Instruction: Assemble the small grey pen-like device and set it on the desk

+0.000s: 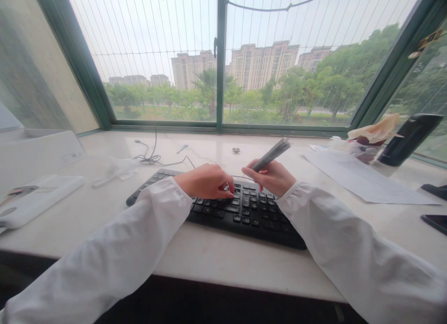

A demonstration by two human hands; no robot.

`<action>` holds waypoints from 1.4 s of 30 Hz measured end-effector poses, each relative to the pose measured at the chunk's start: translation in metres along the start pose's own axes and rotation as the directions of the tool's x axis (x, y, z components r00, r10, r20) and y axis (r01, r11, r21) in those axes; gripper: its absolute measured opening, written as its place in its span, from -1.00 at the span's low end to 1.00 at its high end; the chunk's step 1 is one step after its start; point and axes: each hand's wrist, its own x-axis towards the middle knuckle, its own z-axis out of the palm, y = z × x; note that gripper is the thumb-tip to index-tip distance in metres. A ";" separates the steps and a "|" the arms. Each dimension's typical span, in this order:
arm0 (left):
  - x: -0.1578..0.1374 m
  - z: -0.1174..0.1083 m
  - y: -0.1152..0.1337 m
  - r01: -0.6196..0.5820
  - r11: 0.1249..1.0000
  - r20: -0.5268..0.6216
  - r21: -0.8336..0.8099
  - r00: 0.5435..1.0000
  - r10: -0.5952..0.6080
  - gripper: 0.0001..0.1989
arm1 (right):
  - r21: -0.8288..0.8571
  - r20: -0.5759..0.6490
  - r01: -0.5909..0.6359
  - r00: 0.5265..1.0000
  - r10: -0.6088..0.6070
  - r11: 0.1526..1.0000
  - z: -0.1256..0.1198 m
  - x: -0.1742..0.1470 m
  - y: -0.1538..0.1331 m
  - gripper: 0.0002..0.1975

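Note:
A black keyboard (223, 207) lies at a slant on the pale stone ledge, beneath both hands. My left hand (208, 181) is over its middle, fingers curled, with the thumb and forefinger pinched together down at the keys. Whatever may be between those fingertips is hidden. My right hand (274, 176) is closed around a dark grey stick-like tool (274, 154), which points up and away to the right; its far end looks ragged, like a brush, but is blurred. That hand is above the keyboard's right part, near the number keys.
Small dark pieces (236, 150) and a coiled cable (150, 159) lie behind the keyboard. To the left are a white box (42, 149) and a white flat object (42, 198). Paper sheets (363, 177), a black cylinder (408, 140) and a phone (436, 223) are at right. A window stands behind.

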 end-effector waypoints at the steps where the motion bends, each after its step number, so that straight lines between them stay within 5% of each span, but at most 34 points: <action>1: 0.000 0.000 0.000 -0.001 1.000 -0.002 0.006 1.000 0.001 -0.82 | 0.011 0.002 -0.001 1.000 0.001 1.000 0.001 -0.001 -0.001 -0.65; 8: -0.001 -0.001 0.003 -0.005 1.000 -0.016 0.024 1.000 0.005 -0.84 | -0.011 0.082 -0.003 0.997 0.004 1.000 0.003 -0.007 -0.005 -0.55; 17: -0.001 0.001 0.001 -0.005 1.000 -0.043 0.021 0.999 0.006 -0.84 | -0.210 -0.004 0.104 0.994 -0.108 0.972 0.010 -0.009 -0.008 -0.54; 23: -0.001 0.000 0.002 -0.005 1.000 -0.046 0.022 0.999 0.006 -0.84 | -0.161 0.011 0.112 0.994 -0.112 0.981 0.013 -0.009 -0.004 -0.59; 42: -0.004 -0.008 -0.006 0.032 0.999 -0.053 -0.015 0.998 -0.033 -0.82 | 0.039 0.185 -0.123 0.976 0.114 0.992 0.022 -0.013 -0.008 -0.51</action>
